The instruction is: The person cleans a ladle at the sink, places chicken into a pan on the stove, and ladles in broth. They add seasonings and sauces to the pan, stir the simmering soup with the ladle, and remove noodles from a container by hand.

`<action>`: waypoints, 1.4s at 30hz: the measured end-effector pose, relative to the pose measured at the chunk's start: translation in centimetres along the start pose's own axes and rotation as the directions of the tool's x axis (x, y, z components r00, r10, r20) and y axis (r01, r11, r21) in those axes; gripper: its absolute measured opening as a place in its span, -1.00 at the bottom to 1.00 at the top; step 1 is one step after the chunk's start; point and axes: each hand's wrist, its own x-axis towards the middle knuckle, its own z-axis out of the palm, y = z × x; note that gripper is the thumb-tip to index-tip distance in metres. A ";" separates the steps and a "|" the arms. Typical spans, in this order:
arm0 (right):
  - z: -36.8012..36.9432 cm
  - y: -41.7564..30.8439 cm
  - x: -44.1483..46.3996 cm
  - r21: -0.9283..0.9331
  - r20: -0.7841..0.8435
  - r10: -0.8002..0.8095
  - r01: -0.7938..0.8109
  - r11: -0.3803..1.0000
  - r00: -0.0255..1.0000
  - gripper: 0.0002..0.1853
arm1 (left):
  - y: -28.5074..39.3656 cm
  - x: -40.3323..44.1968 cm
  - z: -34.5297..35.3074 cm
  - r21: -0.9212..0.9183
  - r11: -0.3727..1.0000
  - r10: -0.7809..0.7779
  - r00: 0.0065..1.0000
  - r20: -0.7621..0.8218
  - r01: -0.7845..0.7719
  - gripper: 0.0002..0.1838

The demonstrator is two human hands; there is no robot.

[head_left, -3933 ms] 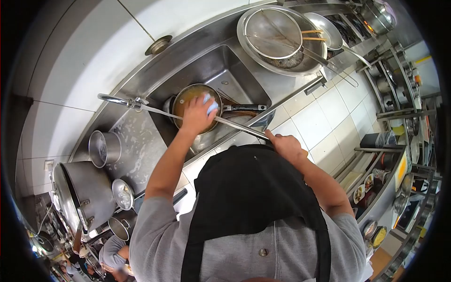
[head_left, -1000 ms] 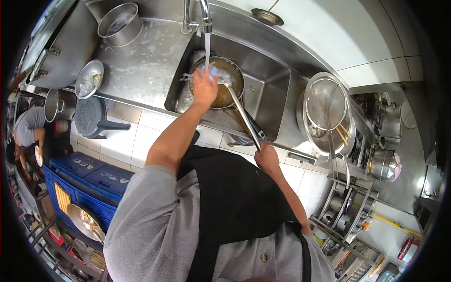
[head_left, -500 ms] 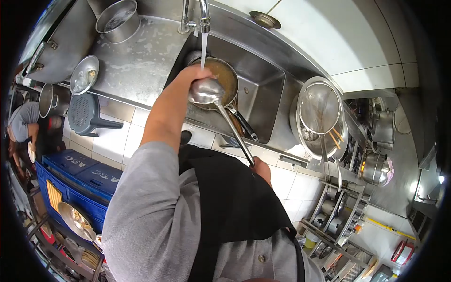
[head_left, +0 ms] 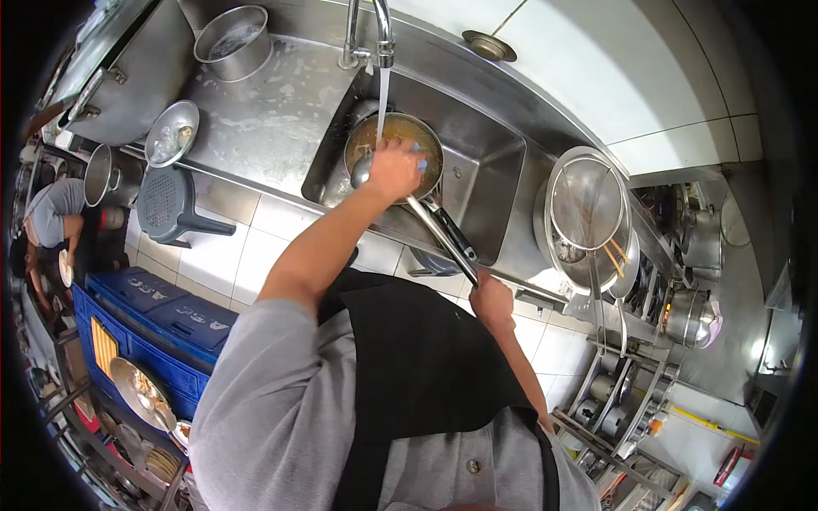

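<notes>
My right hand grips the dark end of a long-handled metal ladle. The ladle slants up into the sink, its bowl mostly behind my left hand. Over the pan, my left hand curls at the ladle's head, with bits of a blue pad showing between the fingers. Beneath it sits a round pan holding brownish water. Water from the faucet runs into this pan. A black pan handle lies beside the ladle's shaft, over the sink's front edge.
A strainer rests over a bowl on the right. To the left are a metal pot, a small bowl and a grey stool. Blue crates stand lower left. Another person bends at the far left.
My left hand has moved out of the water stream, lower and to the right over the pan. The ladle's bowl has dropped toward the pan. My right hand still grips the handle.
</notes>
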 end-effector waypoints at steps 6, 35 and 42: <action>1.2 1.6 -0.6 0.021 -0.023 0.072 -0.072 0.997 0.997 -0.77 | -7.2 -0.4 4.2 -0.303 0.297 -0.480 0.416 0.772 0.905 -0.61; 3.8 3.2 -3.2 0.101 -0.017 0.097 -0.094 0.990 0.995 -0.90 | -7.2 -0.6 3.9 -0.281 -0.450 -0.185 0.220 0.958 0.847 -0.59; 1.5 2.3 -1.7 0.063 -0.036 -0.015 0.017 0.998 0.999 -0.83 | -5.8 -2.6 -3.3 -0.502 0.125 -0.648 0.453 0.612 0.856 -0.59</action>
